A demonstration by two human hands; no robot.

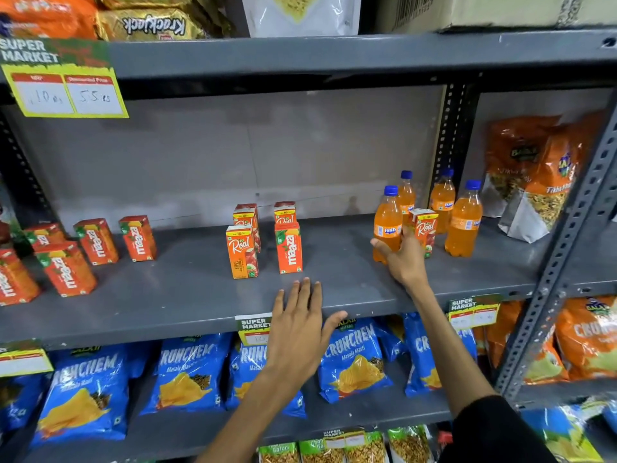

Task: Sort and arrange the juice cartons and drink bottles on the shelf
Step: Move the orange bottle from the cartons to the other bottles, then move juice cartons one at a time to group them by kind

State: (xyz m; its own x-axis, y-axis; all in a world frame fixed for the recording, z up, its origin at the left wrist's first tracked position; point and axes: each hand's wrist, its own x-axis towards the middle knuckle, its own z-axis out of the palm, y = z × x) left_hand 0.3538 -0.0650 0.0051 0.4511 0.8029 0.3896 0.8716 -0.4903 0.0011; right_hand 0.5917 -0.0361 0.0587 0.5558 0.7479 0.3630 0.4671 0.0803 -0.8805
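On the grey shelf (187, 295), several red Maaza cartons (96, 242) stand at the left. In the middle stand two Real cartons (242, 252), a Maaza carton (288, 247) and another Real carton behind it. At the right are several orange Fanta bottles (464, 218) with blue caps and one Real carton (425, 228) among them. My right hand (402, 259) is wrapped around the front-left Fanta bottle (387, 222), which stands on the shelf. My left hand (300, 325) hovers open over the shelf's front edge, below the middle cartons, holding nothing.
Blue Crunchem snack bags (187, 372) fill the shelf below. Orange snack bags (541, 175) stand at the far right behind a perforated upright post (567, 228). Biscuit packs and a cardboard box sit on the shelf above. A price tag (66, 91) hangs at the upper left.
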